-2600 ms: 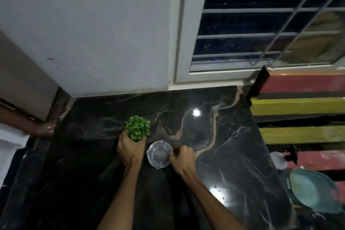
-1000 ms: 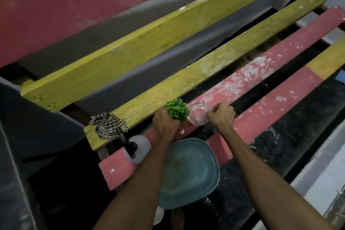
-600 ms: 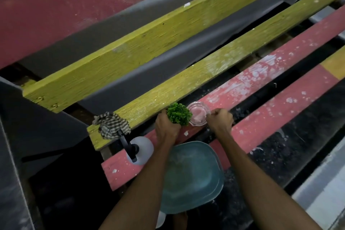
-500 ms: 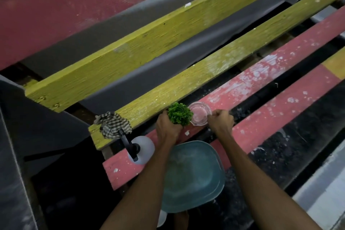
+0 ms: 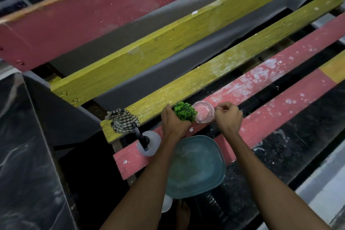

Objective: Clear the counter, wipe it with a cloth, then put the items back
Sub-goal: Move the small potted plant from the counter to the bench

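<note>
On the pink bench slat [image 5: 261, 80], my left hand [image 5: 172, 123] is wrapped around the base of a small green potted plant [image 5: 185, 111]; its pot is hidden in my fist. Just right of the plant, a clear glass bowl [image 5: 203, 113] rests on the same slat. My right hand [image 5: 228, 116] is curled at the bowl's right rim and touches it. A black-and-white checked cloth [image 5: 122, 120] lies bunched on the end of the yellow slat [image 5: 224, 61]. The black marble counter [image 5: 18, 155] is at the far left.
A white spray bottle [image 5: 149, 144] with a black nozzle stands on the pink slat's left end. Teal plates [image 5: 194, 166] sit stacked below my forearms. There are dark gaps between the bench slats. A bare foot [image 5: 183, 211] shows on the floor below.
I turned from the marble counter to the bench, carrying the plant and the bowl. Over the last second both came down onto the pink slat, and my hands have stayed on them.
</note>
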